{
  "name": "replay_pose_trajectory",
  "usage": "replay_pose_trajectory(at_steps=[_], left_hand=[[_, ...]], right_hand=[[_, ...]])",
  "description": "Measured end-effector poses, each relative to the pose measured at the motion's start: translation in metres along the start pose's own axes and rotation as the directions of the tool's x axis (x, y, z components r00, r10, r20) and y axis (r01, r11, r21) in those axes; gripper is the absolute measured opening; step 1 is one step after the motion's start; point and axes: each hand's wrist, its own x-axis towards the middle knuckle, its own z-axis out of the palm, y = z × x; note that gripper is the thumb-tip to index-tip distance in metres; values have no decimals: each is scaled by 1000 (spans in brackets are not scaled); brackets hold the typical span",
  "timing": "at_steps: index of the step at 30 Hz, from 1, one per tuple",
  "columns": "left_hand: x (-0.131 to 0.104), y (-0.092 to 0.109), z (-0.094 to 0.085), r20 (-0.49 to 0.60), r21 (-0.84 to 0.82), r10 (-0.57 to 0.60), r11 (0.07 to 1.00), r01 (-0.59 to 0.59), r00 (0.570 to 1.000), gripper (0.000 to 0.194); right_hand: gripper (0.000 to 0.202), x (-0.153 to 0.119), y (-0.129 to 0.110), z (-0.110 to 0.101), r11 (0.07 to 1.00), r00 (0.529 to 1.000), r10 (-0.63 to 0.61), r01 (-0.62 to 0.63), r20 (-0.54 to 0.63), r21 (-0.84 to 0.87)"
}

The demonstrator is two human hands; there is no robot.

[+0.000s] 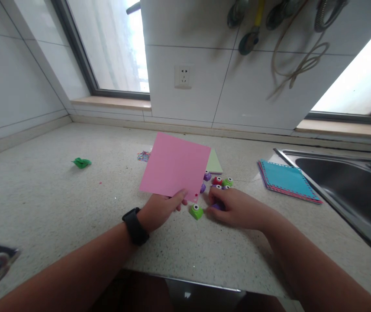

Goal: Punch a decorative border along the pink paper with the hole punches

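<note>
My left hand point(164, 210), with a black watch at the wrist, grips a pink paper sheet point(179, 164) by its lower edge, thumb on top. A small red star shape shows at the sheet's lower right corner. Just right of that corner, my right hand point(232, 207) has its fingers curled round a purple craft punch point(218, 206), mostly hidden by them. A green punch point(196, 211) lies between the two hands. Behind my right hand are a red punch point(217, 180), another green punch point(228, 182) and several purple ones.
Light green paper point(214, 162) lies partly behind the pink sheet. Blue and red patterned papers point(289, 180) are stacked at the right beside the metal sink point(344, 186). A green crumpled piece point(82, 163) sits at the left, and colourful bits point(143, 156) lie near the sheet's left edge.
</note>
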Motion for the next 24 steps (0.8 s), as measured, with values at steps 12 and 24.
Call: replay_pose_trajectory(at_steps=[12,24], left_hand=[[3,-8,0,-22,-60,-10,998,9,1000,48],[4,-10,0,-56,-36,18,999,-20,998,49]], right_hand=[[18,2,-12,0,996,997,24,-17,-74,91],[24,14,-19,17,997,986,37,-48,-161,-64]])
